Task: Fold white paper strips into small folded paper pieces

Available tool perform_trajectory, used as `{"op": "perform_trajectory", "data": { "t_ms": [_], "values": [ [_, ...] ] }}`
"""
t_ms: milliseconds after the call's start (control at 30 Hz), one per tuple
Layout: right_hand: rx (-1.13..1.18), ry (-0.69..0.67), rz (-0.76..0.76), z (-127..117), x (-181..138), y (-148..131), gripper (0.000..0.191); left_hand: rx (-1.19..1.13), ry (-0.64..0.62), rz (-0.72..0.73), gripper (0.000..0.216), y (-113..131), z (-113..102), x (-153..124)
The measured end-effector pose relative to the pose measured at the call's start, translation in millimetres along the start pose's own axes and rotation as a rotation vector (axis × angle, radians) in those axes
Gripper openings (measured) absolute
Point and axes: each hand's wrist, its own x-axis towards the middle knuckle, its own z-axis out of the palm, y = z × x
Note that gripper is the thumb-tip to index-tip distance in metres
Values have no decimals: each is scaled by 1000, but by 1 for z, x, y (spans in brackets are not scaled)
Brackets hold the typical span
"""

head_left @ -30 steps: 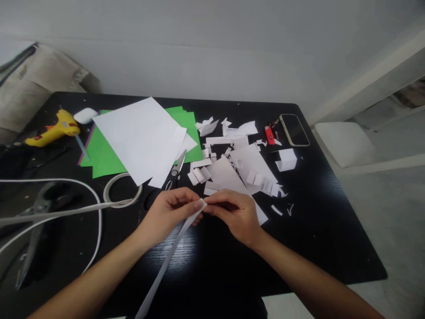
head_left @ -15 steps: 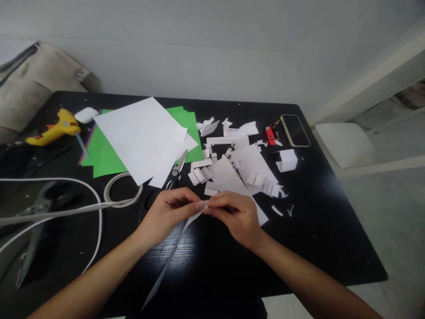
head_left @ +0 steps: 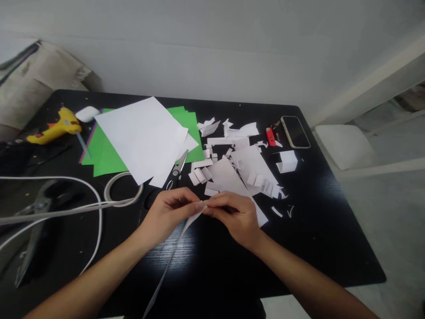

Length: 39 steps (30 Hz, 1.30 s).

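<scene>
A pale wall (head_left: 212, 57) rises behind the black worktop (head_left: 315, 239), whose surface catches a streak of light near the front. Past the far left corner sits a beige bundle (head_left: 44, 79); off the right side stands a white seat-like thing (head_left: 345, 145). On the worktop, green sheets (head_left: 108, 161) lie stacked under a large white sheet (head_left: 142, 137), set askew. A white cable (head_left: 101, 212) loops in from the left, over or beside a dark, blurred tool (head_left: 31, 248), and ends in a coil near the sheets.

Next come the two hands, close together over the middle of the worktop. The left hand (head_left: 172, 215) pinches one end of a narrow white paper strip (head_left: 193, 218) under its thumb; the right hand (head_left: 235, 217) has thumb and forefinger closed on the very tip. From there the strip trails down toward the front edge.

Beyond the right hand spread cut paper pieces (head_left: 229, 175), some pleated. The yellow glue gun (head_left: 63, 127) lies far left, the scissors (head_left: 175, 173) partly beside the white sheet, the phone (head_left: 295, 132) far right. Smaller still: a folded white paper (head_left: 287, 161), a red lighter (head_left: 270, 136) left of the phone, and a thin curved scrap (head_left: 276, 211) near the right hand
</scene>
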Motion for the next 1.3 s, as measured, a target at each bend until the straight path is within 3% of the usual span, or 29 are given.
{"op": "perform_trajectory", "data": {
  "t_ms": [467,633,733,1033,1300],
  "values": [
    [71,8,196,1,0,-4,9,9,14,-1,14,1,-1,0],
    [277,-101,362,-2,1,-9,17,4,-13,-2,14,3,1,0],
    [270,-131,403,-1,2,-10,21,6,-37,-4,15,2,2,0],
    [238,-167,435,1,1,-7,19,138,-80,61,23,-1,1,-1],
    [234,-133,440,1,4,-7,18,204,6,46,24,-6,3,-4]
  ]
}}
